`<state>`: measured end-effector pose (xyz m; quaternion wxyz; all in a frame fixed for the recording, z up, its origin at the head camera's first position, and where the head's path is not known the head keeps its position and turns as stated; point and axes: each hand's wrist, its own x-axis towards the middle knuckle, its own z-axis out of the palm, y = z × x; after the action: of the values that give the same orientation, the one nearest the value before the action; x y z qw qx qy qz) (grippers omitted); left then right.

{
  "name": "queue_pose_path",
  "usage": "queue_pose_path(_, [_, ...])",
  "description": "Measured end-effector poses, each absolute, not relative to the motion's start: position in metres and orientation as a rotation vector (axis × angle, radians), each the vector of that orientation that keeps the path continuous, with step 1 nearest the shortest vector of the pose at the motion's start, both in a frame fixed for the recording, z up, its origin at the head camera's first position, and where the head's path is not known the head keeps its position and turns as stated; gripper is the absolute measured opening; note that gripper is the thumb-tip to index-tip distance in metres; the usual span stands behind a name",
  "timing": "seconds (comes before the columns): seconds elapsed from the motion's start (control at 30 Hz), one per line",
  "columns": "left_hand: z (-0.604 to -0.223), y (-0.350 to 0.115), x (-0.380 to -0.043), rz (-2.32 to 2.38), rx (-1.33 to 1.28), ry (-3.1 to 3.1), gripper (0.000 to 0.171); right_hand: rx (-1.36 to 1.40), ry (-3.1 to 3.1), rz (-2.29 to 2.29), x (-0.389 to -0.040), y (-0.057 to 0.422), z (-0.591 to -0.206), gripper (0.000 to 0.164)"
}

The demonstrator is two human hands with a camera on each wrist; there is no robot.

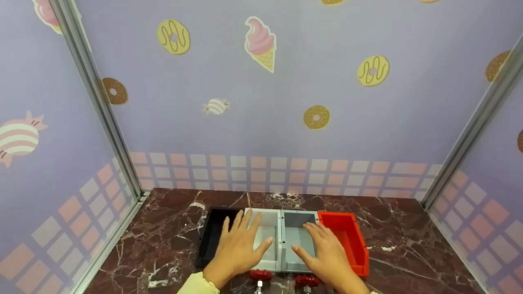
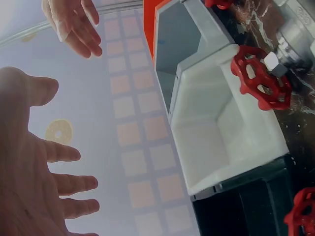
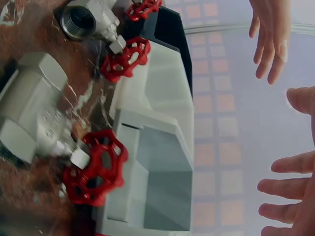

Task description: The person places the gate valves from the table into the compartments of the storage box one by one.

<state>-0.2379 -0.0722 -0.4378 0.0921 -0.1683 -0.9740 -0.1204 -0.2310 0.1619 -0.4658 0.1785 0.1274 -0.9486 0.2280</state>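
Note:
My left hand [image 1: 239, 249] hovers over the black bin [image 1: 207, 245] and the white bin [image 1: 269, 245], fingers spread and holding nothing. Over the grey bin [image 1: 295, 239] and the near side of the red bin [image 1: 361, 249] is my right hand [image 1: 329, 253], its palm empty and fingers loosely extended. Both palms and fingers show apart from the bins in the wrist views. In front of the bins lie metal valves [image 3: 32, 105] with red handwheels [image 1: 260, 275]; another handwheel [image 1: 307, 281] sits beside my right hand. A third handwheel [image 2: 301, 216] appears near the black bin in the left wrist view.
The four-sided bins stand side by side on a dark red marbled tabletop [image 1: 163, 241]. A lilac back wall [image 1: 286, 90] with printed sweets rises behind, and metal posts [image 1: 98, 98] mark the corners with side walls.

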Motion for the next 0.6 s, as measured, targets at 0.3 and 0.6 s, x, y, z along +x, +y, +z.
queue_pose_path(0.3, [-0.445,-0.083,-0.238,-0.568,-0.420,-2.855,0.071,0.400,-2.664,0.666,-0.229,0.149,-0.478,0.061])
queue_pose_path(0.6, [-0.452,-0.092,-0.239,-0.589,-0.332,-2.746,0.064,0.399,-2.593,0.670,-0.231,0.139,-0.488,0.052])
